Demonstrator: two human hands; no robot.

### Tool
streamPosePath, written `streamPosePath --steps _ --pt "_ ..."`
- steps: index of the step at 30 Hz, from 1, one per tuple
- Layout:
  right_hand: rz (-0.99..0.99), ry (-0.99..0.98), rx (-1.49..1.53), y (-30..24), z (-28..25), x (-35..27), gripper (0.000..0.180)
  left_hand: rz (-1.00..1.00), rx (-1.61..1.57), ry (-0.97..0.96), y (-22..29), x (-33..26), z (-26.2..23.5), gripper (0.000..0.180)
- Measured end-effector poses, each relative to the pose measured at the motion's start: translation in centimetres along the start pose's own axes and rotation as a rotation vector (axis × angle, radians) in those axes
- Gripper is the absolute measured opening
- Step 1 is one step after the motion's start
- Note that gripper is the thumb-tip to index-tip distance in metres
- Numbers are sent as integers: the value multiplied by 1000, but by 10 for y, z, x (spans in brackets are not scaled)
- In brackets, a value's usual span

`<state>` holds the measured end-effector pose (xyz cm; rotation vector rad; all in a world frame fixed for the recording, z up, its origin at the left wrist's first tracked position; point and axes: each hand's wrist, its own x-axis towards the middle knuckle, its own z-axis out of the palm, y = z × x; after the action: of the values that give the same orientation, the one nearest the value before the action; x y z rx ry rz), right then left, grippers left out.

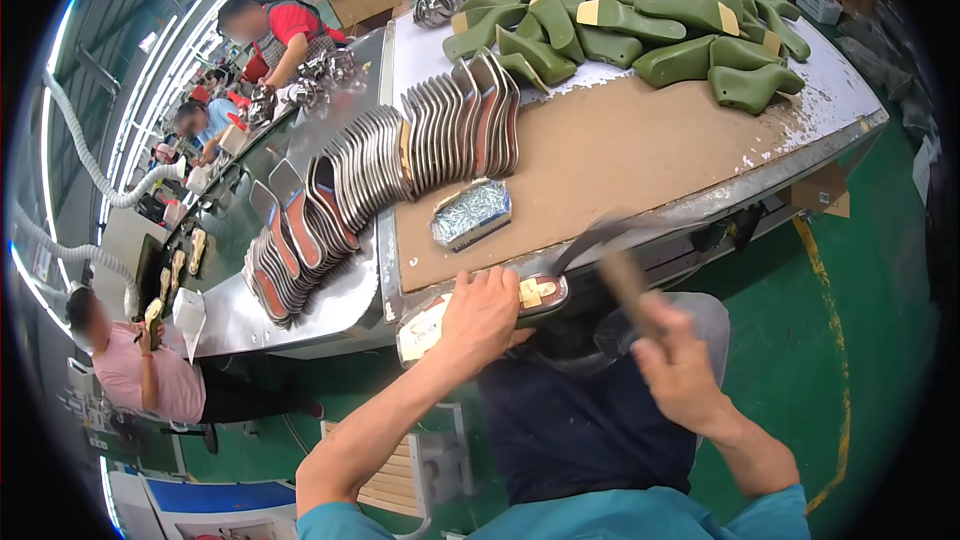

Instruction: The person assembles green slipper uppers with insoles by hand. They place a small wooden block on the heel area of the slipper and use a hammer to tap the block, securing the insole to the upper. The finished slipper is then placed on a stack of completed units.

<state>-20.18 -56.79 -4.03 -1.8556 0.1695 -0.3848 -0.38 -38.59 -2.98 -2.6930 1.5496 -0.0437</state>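
Observation:
My left hand (482, 315) is closed around a shoe last with an insole on its upturned sole (545, 290), held at the table's near edge above my lap. A pale patch with a reddish-brown area shows at its right end. To the right, my right hand (680, 365) grips the wooden handle of a hammer (625, 285). Motion smears the hammer; its dark head is raised near the right end of the last. Just beyond my left hand sits an open carton of small metal tacks (470, 215).
A long row of curved insoles (370, 160) stands on edge across the left of the table (600, 160). Green shoe lasts (640, 25) are heaped at the far side. Co-workers sit along a bench at left; one person in pink (150, 375) holds a shoe piece.

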Motion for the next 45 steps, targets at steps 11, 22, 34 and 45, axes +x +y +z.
streamPosePath --steps 11,22,34,45 --pt "-226 -91 -429 5 2 9 51 -33 10 -83 4 0 -4 64" --pt "-176 175 -953 61 -35 101 53 -84 -328 -125 3 13 -18 65" --pt "-169 95 -956 81 -46 115 49 -7 -193 -298 8 30 -30 65" --pt "524 -383 287 4 -94 93 46 125 -71 -205 4 31 -16 63"
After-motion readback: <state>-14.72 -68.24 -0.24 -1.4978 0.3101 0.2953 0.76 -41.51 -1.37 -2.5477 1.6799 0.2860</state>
